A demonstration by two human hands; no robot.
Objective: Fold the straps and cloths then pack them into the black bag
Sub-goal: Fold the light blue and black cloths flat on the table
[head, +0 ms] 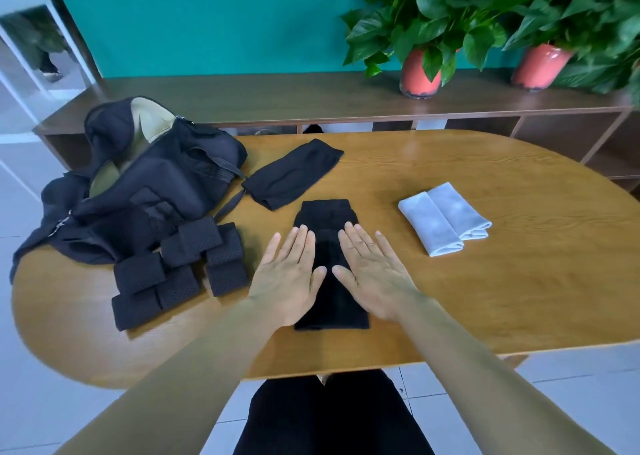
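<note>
A: Entry one, nearest. What are the hands doing?

B: Left hand [289, 278] and right hand [372, 274] are both lying flat, palms down, fingers straight and slightly spread, gripping nothing. They are pressing on the black cloth [325, 214], one along each long edge.

A: And where is that cloth lying?

B: It is lying folded into a narrow strip at the near middle of the surface [485, 299], running from 6 to 12 o'clock. Its far end is showing beyond the fingertips.

A: Entry two?

B: The folded straps [138, 274], black and perforated, are sitting in a loose cluster at 9 o'clock from the hands. Some are overlapping one another, and the farthest ones are touching the bag.

A: On the other side?

B: A white cloth [445, 219] is lying at 2 o'clock, folded into two lengths side by side, well apart from the black cloth.

A: Further out?

B: A second black cloth [294, 174] is lying flat on a slant at 11 o'clock, near the first and apart from it. The black bag [149, 184] is sitting at 10 o'clock, gaping open with tan lining showing, and reaching the surface's left edge.

A: Last entry?

B: A low shelf [277, 98] is standing behind, against a teal wall [225, 22], carrying two potted plants [420, 70] in red pots at 1 and 2 o'clock.
</note>
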